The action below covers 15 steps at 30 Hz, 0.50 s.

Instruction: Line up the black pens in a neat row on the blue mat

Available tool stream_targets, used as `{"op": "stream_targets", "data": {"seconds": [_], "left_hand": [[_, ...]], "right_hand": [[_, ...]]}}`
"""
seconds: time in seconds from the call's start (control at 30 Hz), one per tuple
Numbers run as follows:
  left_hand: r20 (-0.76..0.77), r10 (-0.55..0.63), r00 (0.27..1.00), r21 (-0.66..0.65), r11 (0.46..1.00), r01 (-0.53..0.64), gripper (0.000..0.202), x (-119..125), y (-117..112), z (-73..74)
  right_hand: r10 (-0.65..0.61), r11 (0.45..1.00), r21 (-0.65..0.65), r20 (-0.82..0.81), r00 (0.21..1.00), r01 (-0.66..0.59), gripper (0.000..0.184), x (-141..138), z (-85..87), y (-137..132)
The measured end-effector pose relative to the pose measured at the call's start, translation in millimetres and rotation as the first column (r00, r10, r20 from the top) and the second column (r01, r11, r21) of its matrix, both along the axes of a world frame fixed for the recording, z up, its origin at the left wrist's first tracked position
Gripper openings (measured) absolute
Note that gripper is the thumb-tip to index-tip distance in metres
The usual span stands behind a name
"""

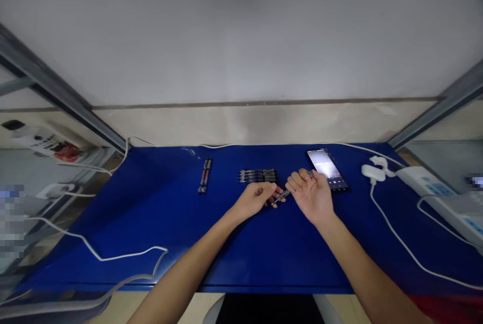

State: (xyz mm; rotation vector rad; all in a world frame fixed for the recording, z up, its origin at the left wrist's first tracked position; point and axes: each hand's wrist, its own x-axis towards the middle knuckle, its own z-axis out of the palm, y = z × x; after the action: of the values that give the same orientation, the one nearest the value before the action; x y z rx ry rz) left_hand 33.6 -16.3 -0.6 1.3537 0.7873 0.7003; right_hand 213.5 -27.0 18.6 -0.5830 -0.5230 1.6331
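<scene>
One pen (282,196) — gripped at both ends by left hand (255,200) and right hand (311,196); pen row (257,175) laid at 12 o'clock — phone (326,168) at 2.

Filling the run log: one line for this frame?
left hand + right hand: holding one pen | pen row behind | phone lit

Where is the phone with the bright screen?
In the head view, the phone lies on the blue table, far right of middle, just beyond the right hand and left of the white charger.
</scene>
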Motion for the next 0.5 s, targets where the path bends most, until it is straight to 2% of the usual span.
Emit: {"op": "stream_targets", "data": {"seconds": [0.17, 0.5], "left_hand": [[0.060, 0.025, 0.998, -0.083, 0.996, -0.020, 0.063, -1.4, 3.9, 0.2], [0.090, 0.012, 0.996, -0.099, 0.995, -0.003, 0.054, -1.9, 4.3, -0.8]], "right_hand": [[0.037, 0.999, -0.001, -0.176, 0.984, -0.037, 0.031, -1.2, 0.6, -0.9], [0.028, 0.998, -0.044, -0.209, 0.978, -0.038, 0.033, -0.6, -1.9, 0.6]]}}
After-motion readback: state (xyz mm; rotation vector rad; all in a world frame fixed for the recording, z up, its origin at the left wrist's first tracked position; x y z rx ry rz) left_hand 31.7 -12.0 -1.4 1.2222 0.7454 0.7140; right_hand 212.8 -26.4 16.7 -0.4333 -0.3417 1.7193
